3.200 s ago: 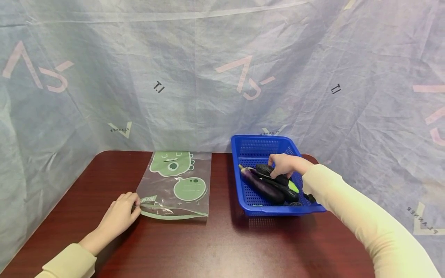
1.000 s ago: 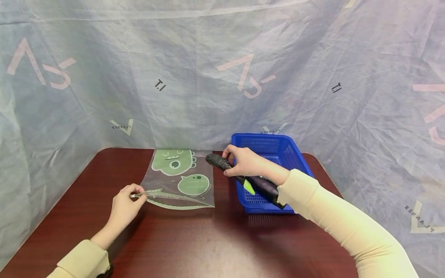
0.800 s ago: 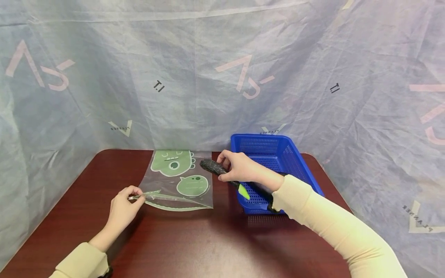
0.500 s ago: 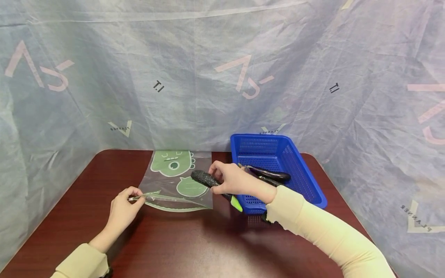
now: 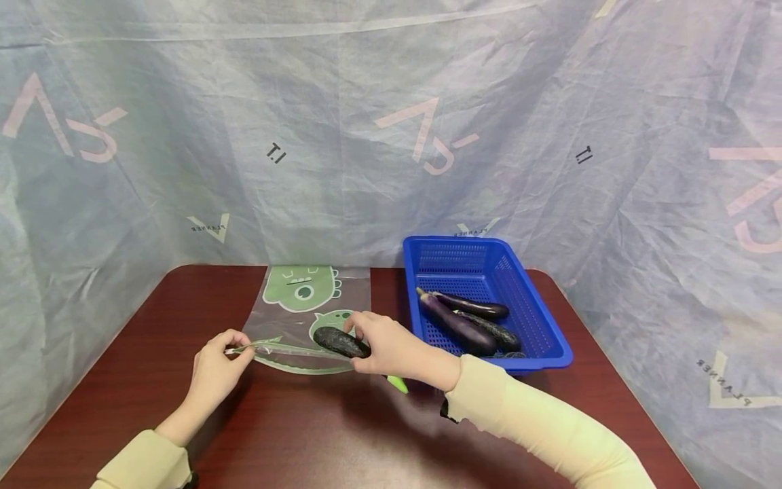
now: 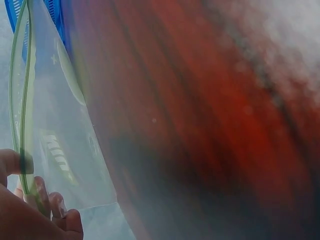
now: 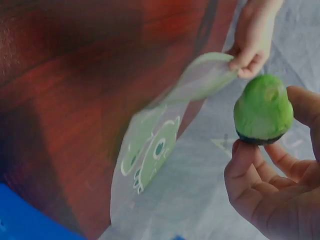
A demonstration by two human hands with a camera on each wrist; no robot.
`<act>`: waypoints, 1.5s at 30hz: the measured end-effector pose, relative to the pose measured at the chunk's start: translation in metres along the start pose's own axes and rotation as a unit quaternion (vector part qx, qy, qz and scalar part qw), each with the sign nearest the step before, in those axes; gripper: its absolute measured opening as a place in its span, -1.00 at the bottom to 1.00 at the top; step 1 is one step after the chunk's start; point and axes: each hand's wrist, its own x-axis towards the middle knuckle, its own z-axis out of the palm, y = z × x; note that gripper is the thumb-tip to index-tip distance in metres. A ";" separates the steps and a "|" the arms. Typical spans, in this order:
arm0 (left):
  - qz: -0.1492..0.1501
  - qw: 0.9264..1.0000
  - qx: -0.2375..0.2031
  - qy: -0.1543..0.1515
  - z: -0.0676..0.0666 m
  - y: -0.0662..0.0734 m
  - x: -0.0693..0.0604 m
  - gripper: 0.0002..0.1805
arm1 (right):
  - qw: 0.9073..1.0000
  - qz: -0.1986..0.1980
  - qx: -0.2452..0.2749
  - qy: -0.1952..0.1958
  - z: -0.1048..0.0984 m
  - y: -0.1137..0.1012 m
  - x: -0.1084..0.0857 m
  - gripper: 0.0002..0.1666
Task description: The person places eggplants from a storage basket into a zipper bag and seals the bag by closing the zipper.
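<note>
The two hands are well apart, each holding something over the brown desk (image 5: 293, 435). The left hand (image 5: 218, 363) pinches one corner of the mouth of a clear plastic bag (image 5: 284, 322), thumb against fingers; the bag lies on the desk with green cartoon shapes printed on it, and its mouth, edged in pale green, faces the person. In the right wrist view the two edges of the mouth bow away from each other. The right hand (image 5: 394, 348) grips a dark, bumpy vegetable (image 5: 338, 341) between thumb and fingers — its bright green end sticks out under the palm, towards the person. The vegetable's dark end points left, above the bag near its mouth; whether it touches the plastic I cannot tell. To the right stands a blue basket (image 5: 540, 363) with pierced walls, and inside it lie a thick eggplant (image 5: 458, 327), a thinner eggplant (image 5: 476, 308) behind it, and another bumpy vegetable (image 5: 499, 334) beside the thick one. Pale sleeves (image 5: 534, 418) cover both forearms. A greyish cloth (image 5: 342, 204) with printed letters hangs behind the desk and along its sides.
</note>
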 end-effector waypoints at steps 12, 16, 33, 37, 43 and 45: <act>0.000 1.000 -0.004 -0.001 0.001 0.003 -0.001 -0.87 | 0.989 -0.056 -0.135 0.036 0.030 -0.009 -0.004 -0.45; -0.002 1.000 -0.001 -0.002 0.001 0.004 -0.001 -0.87 | 0.976 -0.098 -0.184 0.058 0.037 -0.010 -0.004 -0.50; 0.002 1.000 -0.002 -0.006 0.006 0.004 -0.004 -0.90 | 0.921 -0.156 -0.343 0.103 0.077 -0.016 -0.001 -0.86; -0.003 1.000 -0.006 -0.002 0.007 0.007 -0.006 -0.89 | 0.913 -0.155 -0.366 0.088 0.082 -0.019 0.001 -0.83; 0.005 1.000 -0.012 0.003 0.010 0.008 -0.007 -0.90 | 0.899 -0.169 -0.393 0.090 0.092 -0.020 0.005 -0.78; 0.008 1.000 -0.013 0.003 0.010 0.008 -0.007 -0.89 | 0.895 -0.172 -0.401 0.092 0.094 -0.020 0.006 -0.76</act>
